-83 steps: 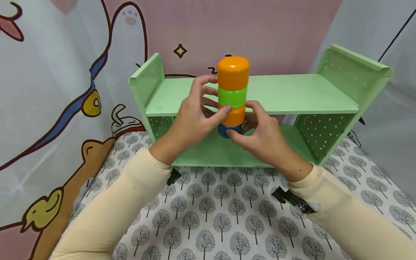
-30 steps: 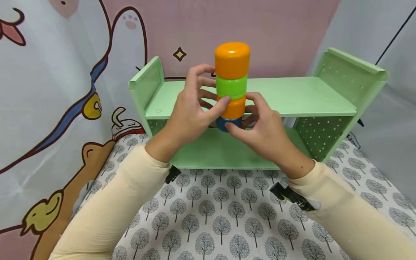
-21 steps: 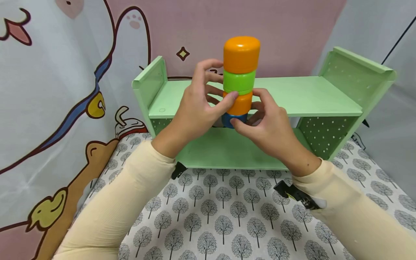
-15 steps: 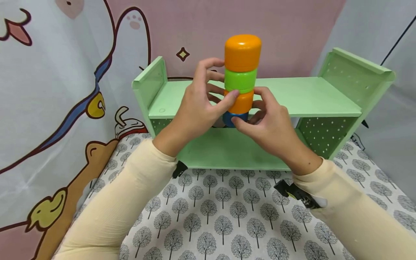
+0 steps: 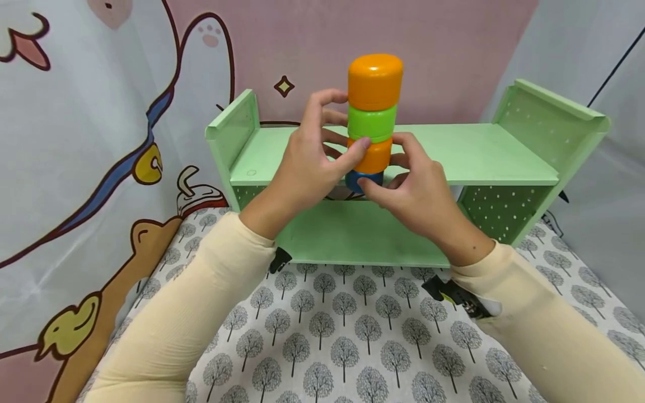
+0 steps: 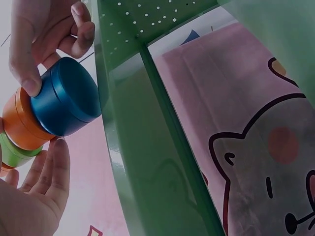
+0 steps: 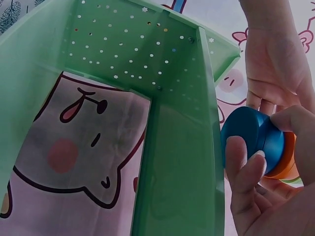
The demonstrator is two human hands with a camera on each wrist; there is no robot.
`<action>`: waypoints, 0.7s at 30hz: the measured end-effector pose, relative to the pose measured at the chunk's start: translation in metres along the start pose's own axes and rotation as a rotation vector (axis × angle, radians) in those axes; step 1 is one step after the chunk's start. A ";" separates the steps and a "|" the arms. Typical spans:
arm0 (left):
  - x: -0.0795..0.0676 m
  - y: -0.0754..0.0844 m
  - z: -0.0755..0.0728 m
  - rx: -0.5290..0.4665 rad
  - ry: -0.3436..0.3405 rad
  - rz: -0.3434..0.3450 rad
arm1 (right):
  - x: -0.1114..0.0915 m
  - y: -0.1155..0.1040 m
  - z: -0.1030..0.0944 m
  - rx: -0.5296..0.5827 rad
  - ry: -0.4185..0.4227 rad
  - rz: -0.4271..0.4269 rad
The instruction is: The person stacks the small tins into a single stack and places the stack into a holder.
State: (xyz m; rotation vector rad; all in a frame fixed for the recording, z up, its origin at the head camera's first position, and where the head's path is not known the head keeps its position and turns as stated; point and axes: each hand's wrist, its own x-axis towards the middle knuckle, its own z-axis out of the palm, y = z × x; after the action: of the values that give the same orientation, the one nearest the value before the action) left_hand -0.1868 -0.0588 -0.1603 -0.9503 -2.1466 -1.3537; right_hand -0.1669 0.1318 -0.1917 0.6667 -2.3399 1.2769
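Observation:
A stack of round plastic stacking cups stands upright between my two hands. From the top it runs orange [image 5: 375, 83], green [image 5: 372, 124], a smaller orange [image 5: 380, 158], then blue [image 5: 355, 182]. My left hand [image 5: 307, 159] holds the stack from the left, thumb on the lower orange cup and fingers along the upper ones. Lower down, my right hand [image 5: 420, 190] grips the blue cup [image 7: 243, 135], thumb in front and fingers behind. In the left wrist view the blue cup's flat base [image 6: 81, 91] overlaps the edge of a green shelf.
The light green two-level shelf [image 5: 463, 154] with perforated side panels stands right behind the stack. It rests on a tree-patterned cloth [image 5: 347, 330]. A pink wall hanging [image 5: 433, 61] and cartoon-printed curtain [image 5: 96, 140] enclose the back and left.
Since the earliest frame, both hands have raised the stack, and its top now stands well above the upper board. In the last half second it stays almost in place.

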 end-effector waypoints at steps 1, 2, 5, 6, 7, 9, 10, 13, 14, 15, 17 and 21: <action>0.000 0.000 0.000 0.000 -0.001 -0.009 | 0.000 0.000 0.000 0.008 -0.007 0.006; 0.001 0.000 0.000 0.000 -0.001 -0.017 | 0.000 0.000 0.000 0.013 -0.012 0.013; 0.002 -0.001 0.000 0.002 -0.004 -0.034 | 0.002 0.000 0.000 0.015 -0.020 0.027; 0.002 -0.001 0.000 0.002 -0.004 -0.040 | 0.002 0.000 0.000 0.013 -0.022 0.031; 0.003 -0.002 0.000 0.003 -0.005 -0.047 | 0.002 0.000 0.001 0.012 -0.024 0.035; 0.003 -0.003 0.000 0.007 -0.002 -0.052 | 0.003 0.000 0.001 0.016 -0.028 0.043; 0.004 -0.003 -0.001 0.011 0.000 -0.052 | 0.004 0.000 0.002 0.020 -0.030 0.047; 0.005 -0.006 -0.001 0.023 0.004 -0.052 | 0.005 0.001 0.003 0.029 -0.039 0.059; 0.005 -0.007 -0.001 0.025 0.006 -0.052 | 0.005 0.002 0.003 0.028 -0.041 0.062; 0.005 -0.007 -0.001 0.026 0.007 -0.052 | 0.005 0.002 0.004 0.027 -0.044 0.065; 0.005 -0.009 -0.001 0.033 0.012 -0.052 | 0.007 0.004 0.004 0.026 -0.050 0.066; 0.006 -0.012 -0.001 0.043 0.021 -0.056 | 0.011 0.006 0.006 0.027 -0.062 0.082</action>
State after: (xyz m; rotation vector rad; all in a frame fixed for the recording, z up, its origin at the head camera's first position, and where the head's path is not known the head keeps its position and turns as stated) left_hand -0.1998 -0.0614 -0.1630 -0.8611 -2.1925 -1.3325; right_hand -0.1796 0.1273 -0.1925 0.6339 -2.4267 1.3437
